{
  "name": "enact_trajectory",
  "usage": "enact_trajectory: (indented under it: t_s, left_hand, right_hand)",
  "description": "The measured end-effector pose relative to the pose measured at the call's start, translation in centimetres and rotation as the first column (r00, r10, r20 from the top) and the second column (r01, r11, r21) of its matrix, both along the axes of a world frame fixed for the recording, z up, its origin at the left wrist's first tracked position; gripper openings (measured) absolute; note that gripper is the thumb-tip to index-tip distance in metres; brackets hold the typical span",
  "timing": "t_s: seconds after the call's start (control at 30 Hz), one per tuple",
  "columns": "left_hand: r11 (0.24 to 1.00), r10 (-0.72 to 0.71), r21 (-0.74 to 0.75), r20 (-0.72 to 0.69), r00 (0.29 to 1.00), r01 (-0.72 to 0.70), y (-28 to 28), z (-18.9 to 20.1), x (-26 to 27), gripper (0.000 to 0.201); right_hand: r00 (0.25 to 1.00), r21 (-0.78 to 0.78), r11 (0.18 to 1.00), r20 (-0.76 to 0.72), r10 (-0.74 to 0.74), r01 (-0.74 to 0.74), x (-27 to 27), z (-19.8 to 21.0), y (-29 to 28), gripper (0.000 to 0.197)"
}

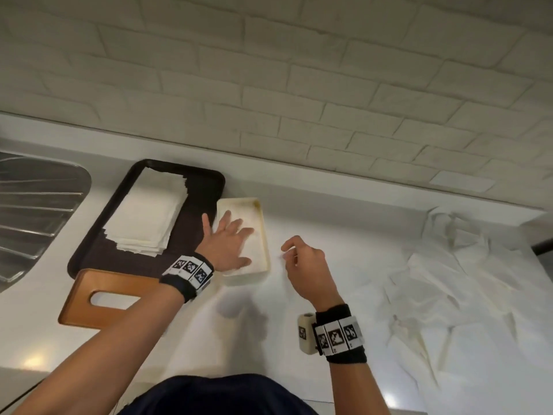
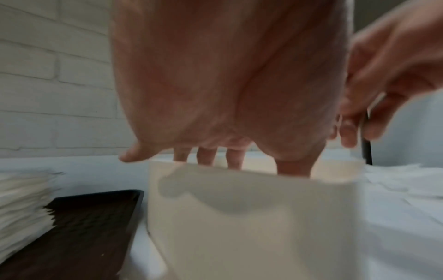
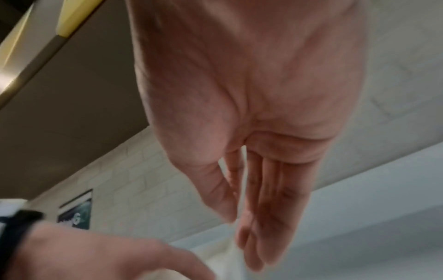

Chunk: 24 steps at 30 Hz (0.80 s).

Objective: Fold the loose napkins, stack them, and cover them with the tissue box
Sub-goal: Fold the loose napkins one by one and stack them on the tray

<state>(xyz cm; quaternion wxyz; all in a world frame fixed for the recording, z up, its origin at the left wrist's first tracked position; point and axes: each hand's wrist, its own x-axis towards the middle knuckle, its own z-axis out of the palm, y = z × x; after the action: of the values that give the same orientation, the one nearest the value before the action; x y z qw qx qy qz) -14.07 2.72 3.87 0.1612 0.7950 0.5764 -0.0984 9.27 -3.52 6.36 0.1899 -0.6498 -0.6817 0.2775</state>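
Note:
A cream open-topped tissue box (image 1: 263,223) stands on the white counter beside a black tray (image 1: 206,187). My left hand (image 1: 230,238) lies inside it with fingers spread flat, pressing on white paper. In the left wrist view the left hand (image 2: 215,157) dips its fingers behind the box wall (image 2: 251,217). My right hand (image 1: 296,253) hovers just right of the box, fingers loosely bent, holding nothing; the right wrist view shows the right hand (image 3: 258,208) empty. A stack of folded napkins (image 1: 146,211) sits on the tray. Loose crumpled napkins (image 1: 449,280) are spread at the right.
A wooden lid with a slot (image 1: 89,283) lies at the tray's near corner, under my left forearm. A metal sink drainboard (image 1: 36,205) is at the far left. A white brick wall (image 1: 299,85) runs along the back of the counter.

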Motion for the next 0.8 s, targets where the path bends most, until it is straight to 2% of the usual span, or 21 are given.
enact_trajectory:
  t_s: [0.07, 0.17, 0.23, 0.27, 0.4, 0.43, 0.5, 0.53, 0.57, 0.63, 0.7, 0.8]
  left_hand:
    - [0.979, 0.02, 0.196, 0.159, 0.987, -0.051, -1.0, 0.4, 1.3, 0.074]
    - [0.905, -0.091, 0.406, 0.483, 0.871, -0.131, -3.3, 0.5, 4.4, 0.049]
    - [0.897, -0.115, 0.408, 0.586, 0.802, -0.169, -5.0, 0.5, 7.0, 0.035]
    - [0.908, -0.099, 0.376, 0.621, 0.777, -0.185, -5.8, 0.6, 8.3, 0.031]
    - [0.961, 0.015, 0.188, 0.695, 0.719, -0.202, -9.0, 0.3, 12.7, 0.029]
    - [0.97, 0.051, 0.135, 0.703, 0.71, -0.204, -9.6, 0.2, 13.4, 0.034]
    - [0.981, 0.146, -0.013, 0.716, 0.683, -0.196, -10.5, 0.4, 14.3, 0.058]
    - [0.978, 0.2, -0.1, 0.721, 0.663, -0.185, -10.8, 0.7, 14.5, 0.074]
    - [0.969, 0.246, -0.169, 0.734, 0.633, -0.181, -10.9, 1.1, 14.5, 0.087]
    - [0.947, 0.317, -0.24, 0.8, 0.509, -0.213, -10.5, 2.2, 14.0, 0.094]
    - [0.936, 0.327, -0.235, 0.856, 0.399, -0.263, -9.5, 3.5, 12.7, 0.083]
    - [0.948, 0.275, -0.182, 0.882, 0.382, -0.263, -7.3, 6.3, 9.7, 0.077]
  right_hand:
    - [0.985, -0.072, 0.995, 0.153, 0.082, -0.072, 5.3, -0.8, -1.2, 0.043]
    - [0.898, -0.252, 0.95, 0.35, 0.266, -0.183, 12.8, -3.8, -3.5, 0.071]
    - [0.837, -0.292, 0.921, 0.409, 0.363, -0.256, 16.3, -5.8, -4.6, 0.082]
    - [0.83, -0.297, 0.915, 0.408, 0.38, -0.273, 17.4, -6.4, -4.7, 0.081]
    - [0.801, -0.33, 0.893, 0.417, 0.428, -0.306, 18.7, -6.4, -4.1, 0.049]
    - [0.839, -0.313, 0.895, 0.348, 0.418, -0.317, 18.5, -6.3, -4.0, 0.046]
    - [0.934, -0.169, 0.929, 0.089, 0.346, -0.329, 17.3, -5.2, -4.1, 0.027]
    - [0.948, -0.083, 0.945, -0.045, 0.315, -0.318, 16.4, -4.4, -4.1, 0.018]
    - [0.948, -0.032, 0.958, -0.16, 0.275, -0.284, 15.4, -3.4, -3.9, 0.019]
    - [0.916, 0.026, 0.977, -0.342, 0.208, -0.212, 13.1, -1.2, -3.6, 0.024]
    - [0.869, 0.091, 0.987, -0.467, 0.161, -0.134, 10.8, 0.4, -3.0, 0.024]
    - [0.786, 0.055, 0.998, -0.618, 0.019, 0.019, 7.0, 1.6, -1.7, 0.027]
